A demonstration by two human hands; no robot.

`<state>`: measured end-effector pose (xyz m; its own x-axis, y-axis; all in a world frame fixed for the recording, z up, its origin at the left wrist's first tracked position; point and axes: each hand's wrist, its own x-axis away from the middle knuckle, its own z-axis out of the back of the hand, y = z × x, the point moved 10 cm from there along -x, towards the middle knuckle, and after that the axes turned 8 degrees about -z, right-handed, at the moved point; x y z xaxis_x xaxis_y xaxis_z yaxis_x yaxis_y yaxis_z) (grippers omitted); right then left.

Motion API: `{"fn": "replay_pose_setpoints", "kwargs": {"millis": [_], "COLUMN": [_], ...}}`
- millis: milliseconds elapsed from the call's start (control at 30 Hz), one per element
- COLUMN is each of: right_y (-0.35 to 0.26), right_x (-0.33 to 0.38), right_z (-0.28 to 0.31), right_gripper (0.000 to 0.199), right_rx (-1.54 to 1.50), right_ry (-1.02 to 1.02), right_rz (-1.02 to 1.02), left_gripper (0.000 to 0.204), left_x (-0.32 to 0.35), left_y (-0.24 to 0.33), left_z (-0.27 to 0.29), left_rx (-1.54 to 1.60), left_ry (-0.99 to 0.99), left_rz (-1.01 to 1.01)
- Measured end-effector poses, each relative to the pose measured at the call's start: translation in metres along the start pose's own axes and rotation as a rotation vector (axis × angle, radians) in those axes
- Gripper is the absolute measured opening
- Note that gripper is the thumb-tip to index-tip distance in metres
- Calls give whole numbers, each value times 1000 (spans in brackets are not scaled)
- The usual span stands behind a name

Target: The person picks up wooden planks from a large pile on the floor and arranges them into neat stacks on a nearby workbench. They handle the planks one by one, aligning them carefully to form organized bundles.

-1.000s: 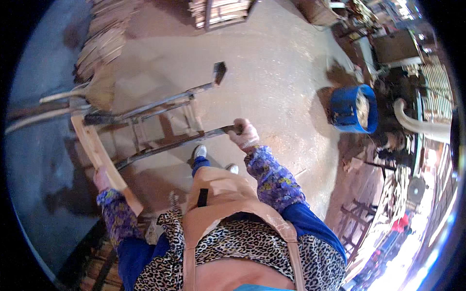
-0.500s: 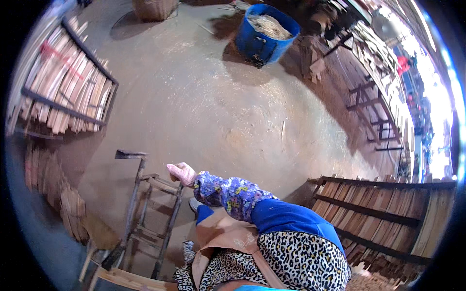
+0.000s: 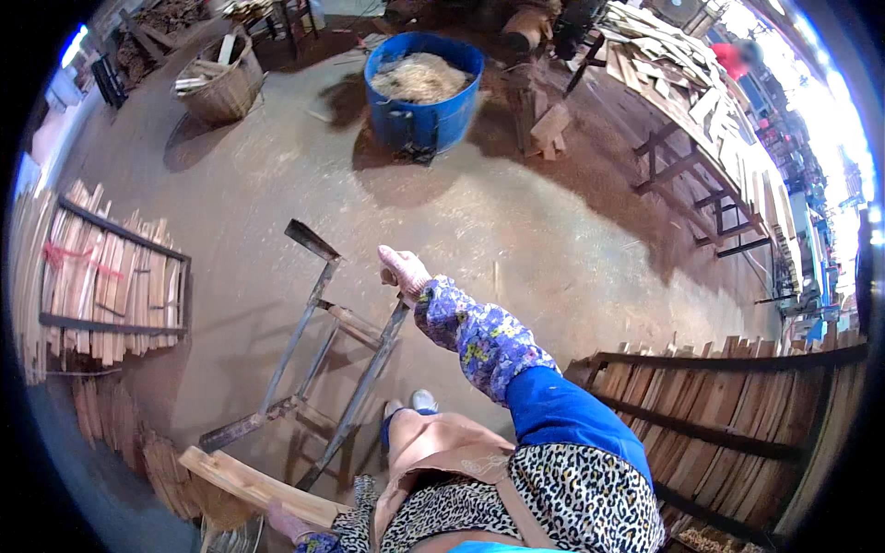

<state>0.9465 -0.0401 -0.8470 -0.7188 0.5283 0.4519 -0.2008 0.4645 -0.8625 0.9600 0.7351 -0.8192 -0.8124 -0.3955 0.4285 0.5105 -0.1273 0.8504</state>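
My right hand (image 3: 404,274), in a pinkish glove, has its fingers closed on the upper right end of a metal stand (image 3: 361,382). The glove hides the part it grips. The stand is tilted, with two long rails, cross-pieces and a flat plate (image 3: 312,240) topping its left rail. At the lower left, my left hand (image 3: 288,522), also gloved, is closed against the near edge of a pale wooden board (image 3: 253,484); its fingers show only in part. This board lies across the stand's lower end in view; whether they touch, I cannot tell.
Racks of wooden strips stand at left (image 3: 115,324) and right (image 3: 728,450). Ahead are a blue tub (image 3: 419,129) of shavings and a woven basket (image 3: 226,97). A table (image 3: 682,115) heaped with wood runs along the far right. A person in red (image 3: 730,60) is beyond it.
My right hand and the stand have moved forward and right. My left hand has come into view beside the board. The view has shifted, showing the whole basket and both my shoes.
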Motion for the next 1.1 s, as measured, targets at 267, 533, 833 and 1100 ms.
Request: {"fn": "replay_pose_setpoints", "kwargs": {"millis": [267, 533, 833, 1100], "right_y": [-264, -113, -48, -49], "right_x": [-20, -129, -167, -224], "right_z": [162, 279, 279, 349], "right_gripper": [46, 66, 72, 51], "right_rx": [-50, 161, -67, -335], "right_ry": [72, -233, -254, -120], "right_rz": [326, 5, -339, -280], "left_gripper": [41, 66, 61, 56], "left_x": [108, 152, 213, 264], "left_y": [-6, 42, 72, 89], "left_z": [-178, -229, -256, -311], "left_rx": [-322, -401, -527, -444], "left_ry": [84, 191, 337, 392], "left_rz": [-138, -133, -264, -413]}}
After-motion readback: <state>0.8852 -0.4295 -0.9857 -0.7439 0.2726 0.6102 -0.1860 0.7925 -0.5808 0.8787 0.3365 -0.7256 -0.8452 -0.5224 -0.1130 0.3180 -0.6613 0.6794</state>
